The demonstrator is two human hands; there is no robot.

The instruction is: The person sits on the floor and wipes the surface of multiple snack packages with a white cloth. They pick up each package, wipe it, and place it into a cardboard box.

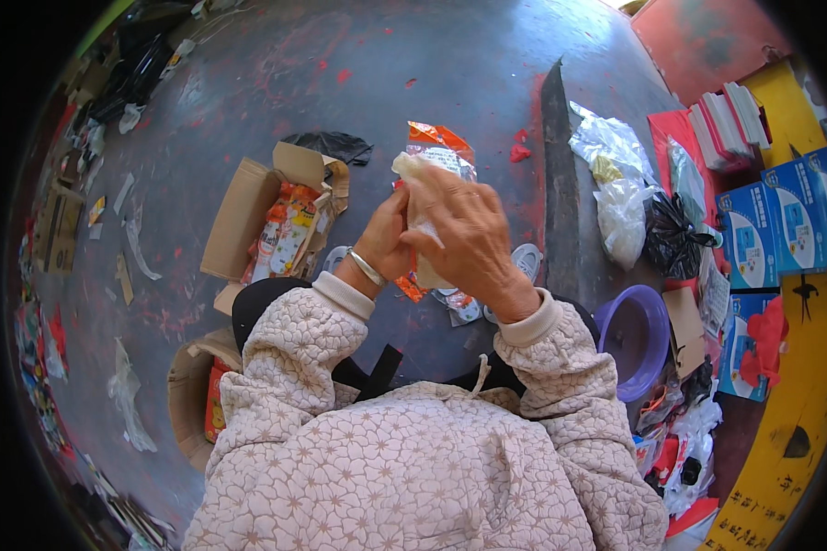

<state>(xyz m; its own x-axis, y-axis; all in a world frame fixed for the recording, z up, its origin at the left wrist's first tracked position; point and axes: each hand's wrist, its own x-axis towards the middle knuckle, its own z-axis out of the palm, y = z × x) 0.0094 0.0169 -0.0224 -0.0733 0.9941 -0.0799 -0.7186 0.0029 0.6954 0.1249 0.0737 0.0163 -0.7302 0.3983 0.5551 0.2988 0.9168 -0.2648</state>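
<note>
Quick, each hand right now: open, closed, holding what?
Left hand: at a pale, crumpled thing; fingers mostly hidden, grip can't be told.
Right hand: fingers over that thing, holding it.

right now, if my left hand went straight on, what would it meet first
First the pale cloth or wrapper your left hand seems to touch; beyond it, maybe the orange packet, though depth is unclear.

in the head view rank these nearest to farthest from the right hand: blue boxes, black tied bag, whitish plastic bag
1. Whitish plastic bag: to the right of the right hand.
2. Black tied bag: farther right, beside the whitish bag.
3. Blue boxes: farthest right, past the black bag.
</note>
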